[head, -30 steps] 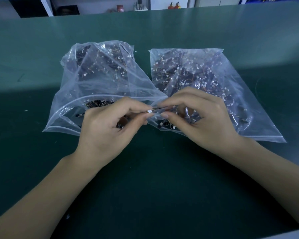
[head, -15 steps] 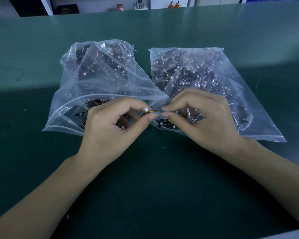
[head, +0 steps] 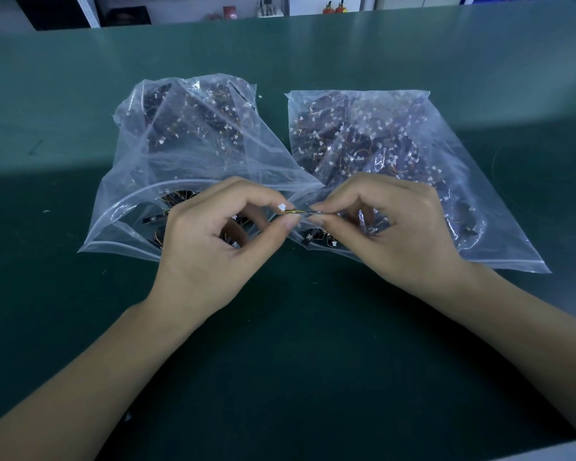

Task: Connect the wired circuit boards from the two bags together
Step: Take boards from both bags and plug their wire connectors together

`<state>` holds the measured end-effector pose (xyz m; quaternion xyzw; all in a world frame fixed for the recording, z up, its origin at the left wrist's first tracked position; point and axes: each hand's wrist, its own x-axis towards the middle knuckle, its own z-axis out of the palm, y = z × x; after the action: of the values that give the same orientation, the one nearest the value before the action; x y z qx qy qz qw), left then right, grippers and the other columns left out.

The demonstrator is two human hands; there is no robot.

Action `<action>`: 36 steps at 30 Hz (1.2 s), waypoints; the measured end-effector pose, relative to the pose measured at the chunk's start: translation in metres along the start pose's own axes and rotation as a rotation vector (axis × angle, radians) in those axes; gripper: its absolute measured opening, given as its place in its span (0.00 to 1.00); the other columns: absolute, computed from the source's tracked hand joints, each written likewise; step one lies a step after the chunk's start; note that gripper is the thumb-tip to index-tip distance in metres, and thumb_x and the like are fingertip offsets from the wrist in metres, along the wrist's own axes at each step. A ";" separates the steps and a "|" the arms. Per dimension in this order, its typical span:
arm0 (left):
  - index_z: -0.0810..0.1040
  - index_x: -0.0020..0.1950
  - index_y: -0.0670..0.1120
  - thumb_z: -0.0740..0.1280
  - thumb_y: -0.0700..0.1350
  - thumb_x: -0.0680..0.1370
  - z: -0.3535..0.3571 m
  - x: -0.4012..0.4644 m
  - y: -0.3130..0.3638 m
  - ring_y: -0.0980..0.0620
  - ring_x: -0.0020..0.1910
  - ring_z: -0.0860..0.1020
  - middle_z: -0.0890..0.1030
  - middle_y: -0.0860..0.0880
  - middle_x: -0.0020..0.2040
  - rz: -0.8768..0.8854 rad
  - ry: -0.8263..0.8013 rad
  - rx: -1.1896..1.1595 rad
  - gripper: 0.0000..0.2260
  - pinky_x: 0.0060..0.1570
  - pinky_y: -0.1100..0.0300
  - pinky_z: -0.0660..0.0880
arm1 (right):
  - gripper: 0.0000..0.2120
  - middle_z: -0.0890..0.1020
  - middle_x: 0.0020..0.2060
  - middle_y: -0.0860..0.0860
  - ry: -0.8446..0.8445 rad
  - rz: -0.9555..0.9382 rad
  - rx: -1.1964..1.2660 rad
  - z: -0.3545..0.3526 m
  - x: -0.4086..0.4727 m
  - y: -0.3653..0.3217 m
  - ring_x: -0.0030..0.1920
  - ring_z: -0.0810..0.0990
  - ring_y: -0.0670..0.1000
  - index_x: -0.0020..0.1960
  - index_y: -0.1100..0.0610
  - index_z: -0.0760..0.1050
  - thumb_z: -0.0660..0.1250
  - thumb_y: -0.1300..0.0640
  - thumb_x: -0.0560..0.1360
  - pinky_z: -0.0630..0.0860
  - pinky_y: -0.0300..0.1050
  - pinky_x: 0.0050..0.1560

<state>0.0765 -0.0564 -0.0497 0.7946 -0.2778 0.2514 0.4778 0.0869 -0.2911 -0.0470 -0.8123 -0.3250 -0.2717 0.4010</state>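
Wired circuit boards [head: 308, 212] hung above the tabletop [head: 313, 361] between our two bags [head: 193, 154], their yellow wires pinched by our left hand [head: 213, 247] and right hand [head: 389, 227] fingers; we read no writing.

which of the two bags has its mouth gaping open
The left bag: its near edge arches up into an open mouth showing boards inside. The right bag lies flat on the table.
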 end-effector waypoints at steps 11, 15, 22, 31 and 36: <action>0.81 0.50 0.50 0.78 0.44 0.80 0.000 0.000 0.005 0.50 0.40 0.84 0.84 0.52 0.46 0.113 0.082 -0.007 0.07 0.32 0.51 0.77 | 0.03 0.85 0.39 0.54 -0.020 0.002 0.012 0.001 -0.001 -0.001 0.33 0.79 0.54 0.48 0.61 0.86 0.78 0.63 0.78 0.74 0.41 0.36; 0.81 0.50 0.48 0.78 0.41 0.80 -0.001 0.000 0.003 0.51 0.42 0.83 0.83 0.53 0.49 0.174 0.100 0.009 0.07 0.33 0.54 0.76 | 0.03 0.85 0.38 0.53 -0.026 0.010 0.009 0.000 -0.001 -0.001 0.33 0.79 0.54 0.48 0.61 0.86 0.79 0.62 0.78 0.74 0.43 0.36; 0.87 0.52 0.43 0.75 0.37 0.81 -0.003 0.002 0.003 0.53 0.44 0.82 0.83 0.47 0.49 0.254 0.037 0.135 0.02 0.36 0.57 0.75 | 0.03 0.85 0.37 0.55 -0.032 -0.009 0.006 -0.001 0.000 0.000 0.33 0.79 0.54 0.48 0.62 0.86 0.78 0.62 0.79 0.74 0.44 0.36; 0.87 0.54 0.42 0.76 0.41 0.81 -0.004 0.002 0.003 0.55 0.44 0.83 0.85 0.50 0.48 0.173 -0.004 0.117 0.03 0.36 0.57 0.77 | 0.03 0.86 0.40 0.53 -0.017 -0.013 0.020 -0.001 0.000 0.000 0.33 0.79 0.53 0.48 0.63 0.86 0.78 0.63 0.79 0.74 0.41 0.36; 0.86 0.51 0.42 0.75 0.40 0.82 -0.005 0.003 0.001 0.53 0.44 0.82 0.83 0.50 0.47 0.166 -0.039 0.124 0.02 0.35 0.55 0.75 | 0.04 0.85 0.39 0.54 -0.039 -0.023 0.017 -0.002 0.000 0.002 0.34 0.79 0.56 0.48 0.63 0.86 0.77 0.62 0.79 0.73 0.42 0.36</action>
<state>0.0768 -0.0533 -0.0451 0.8017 -0.3355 0.2914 0.3997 0.0882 -0.2937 -0.0470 -0.8102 -0.3444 -0.2579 0.3981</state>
